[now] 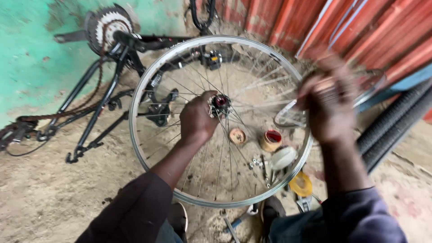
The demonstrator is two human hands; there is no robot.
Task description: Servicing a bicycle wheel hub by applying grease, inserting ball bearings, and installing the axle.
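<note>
Silver wheel rim (135, 112), teal wall (31, 49) (paint flaking)

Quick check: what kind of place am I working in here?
Likely an informal outdoor bicycle repair spot: bare dirt ground, an upturned bicycle frame, and a spoked wheel whose hub the left hand grips.

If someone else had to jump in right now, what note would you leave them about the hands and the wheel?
Left hand: grips the hub at the wheel's centre.
Right hand: blurred, at the rim on the far right side; can't tell if it is gripping.
Wheel: bare, no tyre, held over sandy ground.
Below it: small tins, lids, a yellow lid, bolts.
Bike frame lies behind.
Tyres lie at right.
</note>
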